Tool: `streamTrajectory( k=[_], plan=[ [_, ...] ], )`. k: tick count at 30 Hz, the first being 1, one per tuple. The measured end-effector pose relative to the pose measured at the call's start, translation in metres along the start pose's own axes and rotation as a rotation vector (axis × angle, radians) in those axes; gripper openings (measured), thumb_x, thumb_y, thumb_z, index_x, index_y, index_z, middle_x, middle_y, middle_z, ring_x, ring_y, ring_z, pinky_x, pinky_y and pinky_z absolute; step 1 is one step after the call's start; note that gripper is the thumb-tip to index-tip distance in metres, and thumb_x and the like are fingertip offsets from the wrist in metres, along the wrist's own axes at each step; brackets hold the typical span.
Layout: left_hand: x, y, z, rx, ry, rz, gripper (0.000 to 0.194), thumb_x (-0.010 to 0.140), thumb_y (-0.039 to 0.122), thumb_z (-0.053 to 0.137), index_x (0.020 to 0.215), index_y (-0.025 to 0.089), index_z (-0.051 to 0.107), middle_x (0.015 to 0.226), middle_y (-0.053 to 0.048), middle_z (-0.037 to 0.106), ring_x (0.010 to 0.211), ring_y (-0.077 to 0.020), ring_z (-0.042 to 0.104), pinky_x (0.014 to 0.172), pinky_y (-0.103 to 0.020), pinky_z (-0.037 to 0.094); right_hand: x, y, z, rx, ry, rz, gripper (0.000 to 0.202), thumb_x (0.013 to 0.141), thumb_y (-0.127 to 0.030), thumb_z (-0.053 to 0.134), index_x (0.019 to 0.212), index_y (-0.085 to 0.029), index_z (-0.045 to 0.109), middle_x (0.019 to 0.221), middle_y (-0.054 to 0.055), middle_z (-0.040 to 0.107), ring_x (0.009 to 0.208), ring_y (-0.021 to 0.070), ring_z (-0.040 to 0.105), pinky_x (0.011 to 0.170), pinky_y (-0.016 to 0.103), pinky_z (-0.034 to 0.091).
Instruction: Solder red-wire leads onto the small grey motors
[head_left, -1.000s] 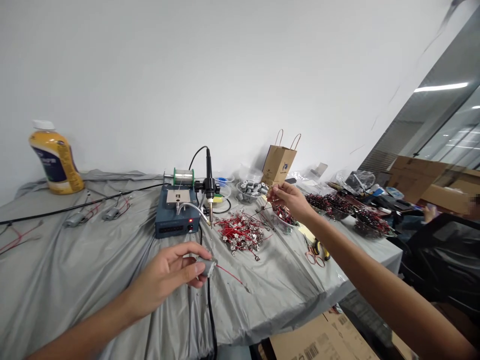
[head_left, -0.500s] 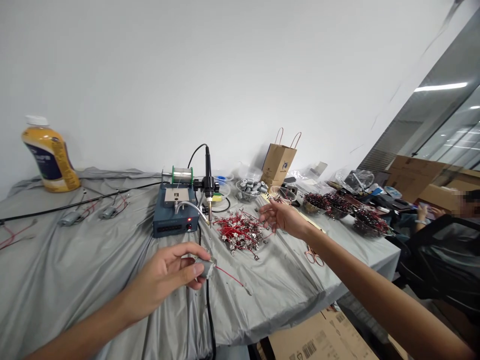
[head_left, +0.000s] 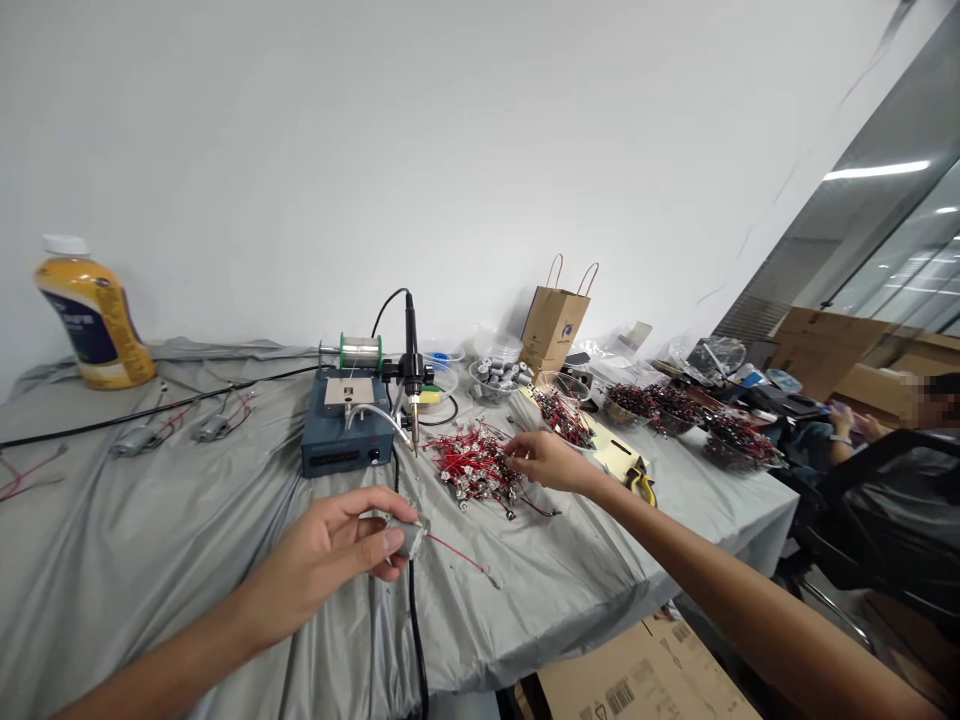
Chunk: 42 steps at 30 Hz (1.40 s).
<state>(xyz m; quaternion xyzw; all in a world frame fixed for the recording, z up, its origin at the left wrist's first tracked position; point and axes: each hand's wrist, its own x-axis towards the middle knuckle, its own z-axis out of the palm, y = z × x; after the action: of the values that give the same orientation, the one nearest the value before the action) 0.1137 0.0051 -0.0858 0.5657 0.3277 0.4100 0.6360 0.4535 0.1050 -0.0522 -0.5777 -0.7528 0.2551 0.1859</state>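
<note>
My left hand (head_left: 360, 535) grips a small grey motor (head_left: 409, 538) between thumb and fingers, low over the cloth. A thin red wire (head_left: 459, 553) sticks out from the motor to the right. My right hand (head_left: 546, 460) is at the right edge of a pile of red wires with small silver parts (head_left: 472, 465). Its fingertips are pressed together at the pile, and what lies between them is hidden. Left of the pile, a soldering iron (head_left: 413, 375) stands upright in its holder by the blue soldering station (head_left: 346, 435).
A solder spool (head_left: 361, 352) sits on the station. Behind the pile are a bowl of grey motors (head_left: 499, 378) and a paper bag (head_left: 553, 330). Yellow-handled pliers (head_left: 641, 485) lie by my right forearm. Several wired motors (head_left: 136, 440) and a yellow bottle (head_left: 94, 320) are left. A person sits far right.
My right hand has come down and left onto the wire pile, its fingers closing together. The pliers now show, and the scissors are out of sight behind my forearm. My left hand keeps the motor.
</note>
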Motion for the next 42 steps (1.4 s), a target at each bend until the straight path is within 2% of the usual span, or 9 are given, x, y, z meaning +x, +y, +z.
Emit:
streamTrajectory(
  k=[3, 8, 14, 19, 25, 29, 34, 37, 42],
  plan=[
    [0.000, -0.001, -0.001, -0.008, 0.002, 0.000, 0.035, 0.082, 0.045, 0.077, 0.104, 0.019, 0.071, 0.079, -0.002, 0.065, 0.078, -0.0168, 0.068, 0.072, -0.026, 0.058, 0.009, 0.001, -0.002, 0.040, -0.019, 0.050, 0.015, 0.076, -0.021, 0.066, 0.089, -0.014, 0.069, 0.072, 0.003, 0.068, 0.055, 0.0105, 0.058, 0.049, 0.020, 0.041],
    [0.001, -0.003, 0.000, -0.007, -0.003, -0.003, 0.035, 0.082, 0.045, 0.078, 0.104, 0.018, 0.071, 0.080, -0.002, 0.064, 0.077, -0.0161, 0.068, 0.070, -0.025, 0.057, 0.023, 0.000, -0.010, 0.100, 0.146, 0.101, 0.012, 0.079, -0.020, 0.058, 0.089, -0.014, 0.060, 0.061, 0.000, 0.061, 0.047, 0.0095, 0.054, 0.041, 0.018, 0.038],
    [0.001, -0.001, 0.000, -0.009, -0.016, -0.003, 0.035, 0.081, 0.045, 0.078, 0.103, 0.018, 0.071, 0.081, -0.002, 0.063, 0.077, -0.0157, 0.067, 0.070, -0.025, 0.057, 0.029, -0.014, -0.029, 0.091, 0.275, 0.081, 0.009, 0.080, -0.023, 0.055, 0.076, -0.016, 0.054, 0.053, -0.003, 0.053, 0.040, 0.0077, 0.047, 0.039, 0.018, 0.034],
    [0.002, -0.001, 0.001, -0.014, -0.018, 0.001, 0.034, 0.082, 0.044, 0.077, 0.103, 0.018, 0.071, 0.081, -0.002, 0.063, 0.077, -0.0157, 0.067, 0.070, -0.026, 0.057, 0.035, -0.018, -0.044, 0.066, 0.296, 0.047, 0.012, 0.072, -0.020, 0.066, 0.080, -0.016, 0.059, 0.067, 0.002, 0.066, 0.052, 0.0102, 0.059, 0.045, 0.018, 0.041],
    [-0.001, -0.001, 0.001, -0.010, -0.021, 0.008, 0.033, 0.083, 0.044, 0.077, 0.103, 0.019, 0.071, 0.079, -0.002, 0.063, 0.078, -0.0155, 0.067, 0.071, -0.025, 0.056, 0.039, -0.010, -0.044, 0.127, 0.293, 0.050, 0.014, 0.066, -0.018, 0.072, 0.074, -0.015, 0.060, 0.066, 0.004, 0.067, 0.055, 0.0133, 0.063, 0.047, 0.020, 0.048],
    [-0.002, 0.000, 0.002, -0.016, -0.034, -0.002, 0.034, 0.082, 0.045, 0.077, 0.103, 0.019, 0.071, 0.079, -0.002, 0.062, 0.077, -0.0157, 0.066, 0.071, -0.026, 0.057, 0.032, -0.015, -0.045, 0.244, 0.353, 0.016, 0.018, 0.066, -0.019, 0.074, 0.077, -0.015, 0.060, 0.069, 0.003, 0.068, 0.061, 0.0146, 0.066, 0.050, 0.020, 0.051],
    [-0.001, 0.004, 0.001, -0.030, -0.045, 0.016, 0.031, 0.083, 0.043, 0.076, 0.102, 0.019, 0.071, 0.087, -0.003, 0.063, 0.079, -0.0151, 0.064, 0.073, -0.027, 0.056, 0.011, -0.038, -0.052, 0.505, 0.402, -0.071, 0.032, 0.069, -0.032, 0.076, 0.088, -0.018, 0.054, 0.083, 0.003, 0.069, 0.080, 0.0176, 0.071, 0.062, 0.024, 0.058],
    [0.000, 0.004, -0.001, -0.031, -0.118, -0.003, 0.027, 0.086, 0.040, 0.074, 0.101, 0.018, 0.071, 0.098, -0.006, 0.065, 0.079, -0.0147, 0.064, 0.071, -0.026, 0.055, -0.004, -0.045, -0.043, 0.661, 0.350, -0.076, 0.040, 0.067, -0.037, 0.079, 0.090, -0.019, 0.052, 0.093, 0.004, 0.069, 0.087, 0.0178, 0.072, 0.065, 0.023, 0.058],
    [-0.001, 0.002, -0.002, -0.065, -0.312, -0.066, 0.025, 0.085, 0.037, 0.075, 0.099, 0.016, 0.070, 0.097, -0.006, 0.065, 0.072, -0.0124, 0.062, 0.067, -0.025, 0.055, -0.034, -0.032, 0.008, 0.837, 0.200, 0.064, 0.034, 0.073, -0.040, 0.072, 0.090, -0.019, 0.050, 0.100, 0.007, 0.070, 0.087, 0.0144, 0.070, 0.065, 0.021, 0.056]
  ],
)
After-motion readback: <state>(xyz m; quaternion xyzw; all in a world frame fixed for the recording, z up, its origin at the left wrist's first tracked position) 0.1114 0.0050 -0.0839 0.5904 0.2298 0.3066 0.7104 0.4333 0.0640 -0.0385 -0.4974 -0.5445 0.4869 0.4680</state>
